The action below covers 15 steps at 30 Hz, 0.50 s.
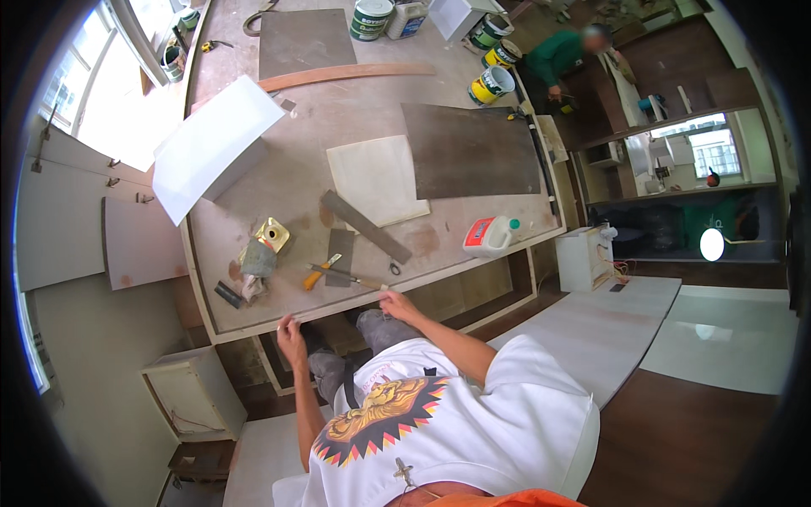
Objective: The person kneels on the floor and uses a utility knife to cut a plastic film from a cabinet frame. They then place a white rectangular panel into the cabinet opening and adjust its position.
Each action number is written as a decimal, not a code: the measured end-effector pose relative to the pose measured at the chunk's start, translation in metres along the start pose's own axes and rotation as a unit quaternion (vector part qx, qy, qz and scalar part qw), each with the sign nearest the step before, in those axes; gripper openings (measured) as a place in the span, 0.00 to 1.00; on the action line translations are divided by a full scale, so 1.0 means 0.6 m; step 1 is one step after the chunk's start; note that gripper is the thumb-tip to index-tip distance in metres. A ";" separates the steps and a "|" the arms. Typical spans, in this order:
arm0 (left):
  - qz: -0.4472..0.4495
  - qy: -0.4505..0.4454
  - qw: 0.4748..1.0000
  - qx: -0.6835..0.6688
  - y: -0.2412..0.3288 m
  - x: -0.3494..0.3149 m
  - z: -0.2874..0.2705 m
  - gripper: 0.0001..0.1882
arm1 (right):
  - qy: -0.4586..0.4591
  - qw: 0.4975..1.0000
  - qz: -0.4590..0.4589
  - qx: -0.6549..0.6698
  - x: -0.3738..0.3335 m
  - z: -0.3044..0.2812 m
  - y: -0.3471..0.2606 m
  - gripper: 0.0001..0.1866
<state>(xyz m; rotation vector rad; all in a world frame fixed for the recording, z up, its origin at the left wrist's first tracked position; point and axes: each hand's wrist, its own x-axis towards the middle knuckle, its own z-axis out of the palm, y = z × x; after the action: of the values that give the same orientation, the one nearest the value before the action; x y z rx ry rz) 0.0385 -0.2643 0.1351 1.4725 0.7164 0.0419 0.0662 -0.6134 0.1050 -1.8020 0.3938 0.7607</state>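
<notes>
The slim metal tool with a pale wooden handle point(365, 282) lay just beyond the right hand point(399, 305), fingers curled at its handle end; the left hand point(291, 336) bent narrowly by the dusty beige tabletop's point(296, 177) front edge. Neither grip could be told. A bright white-framed window point(84, 46) stood leftward.

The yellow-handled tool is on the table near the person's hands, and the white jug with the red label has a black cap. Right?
Not quite: in the head view, that white jug has a green cap, not a black one. The yellow-handled tool is on the table near the left hand and right hand.
</notes>
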 end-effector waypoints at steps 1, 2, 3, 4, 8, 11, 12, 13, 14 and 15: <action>0.034 -0.015 0.999 -0.023 0.043 0.003 0.038 0.12 | -0.039 0.997 -0.059 -0.008 0.031 0.026 -0.037 0.17; 0.062 -0.011 0.998 -0.005 0.095 -0.006 0.070 0.11 | -0.060 0.993 -0.102 0.008 0.060 0.063 -0.077 0.17; 0.088 -0.013 0.995 0.045 0.137 -0.011 0.090 0.10 | -0.080 0.986 -0.146 0.022 0.080 0.107 -0.119 0.18; 0.188 -0.022 0.979 0.081 0.179 -0.015 0.116 0.11 | -0.110 0.981 -0.109 0.116 0.057 0.141 -0.188 0.17; 0.381 -0.069 0.907 0.163 0.276 -0.056 0.154 0.17 | -0.326 0.871 -0.082 0.358 -0.016 0.231 -0.335 0.33; 0.418 -0.116 0.866 0.249 0.305 -0.047 0.087 0.23 | -0.396 0.797 -0.003 0.455 -0.069 0.253 -0.415 0.41; 0.399 -0.096 0.872 0.267 0.295 -0.049 0.053 0.25 | -0.383 0.805 0.004 0.453 -0.093 0.263 -0.432 0.42; 0.382 -0.073 0.876 0.284 0.278 -0.040 0.027 0.27 | -0.373 0.813 0.010 0.447 -0.109 0.258 -0.459 0.42; 0.362 -0.044 0.882 0.299 0.254 -0.027 0.002 0.28 | -0.365 0.822 0.017 0.437 -0.122 0.246 -0.493 0.43; 0.228 -0.054 0.960 0.154 0.209 -0.005 -0.030 0.32 | -0.371 0.817 0.000 0.442 -0.140 0.226 -0.538 0.43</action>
<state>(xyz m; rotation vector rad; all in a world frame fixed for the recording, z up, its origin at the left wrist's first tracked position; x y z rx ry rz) 0.0775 -0.2325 0.2517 1.9021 0.2890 0.2084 0.1559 -0.3803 0.3639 -0.5528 0.1608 0.9944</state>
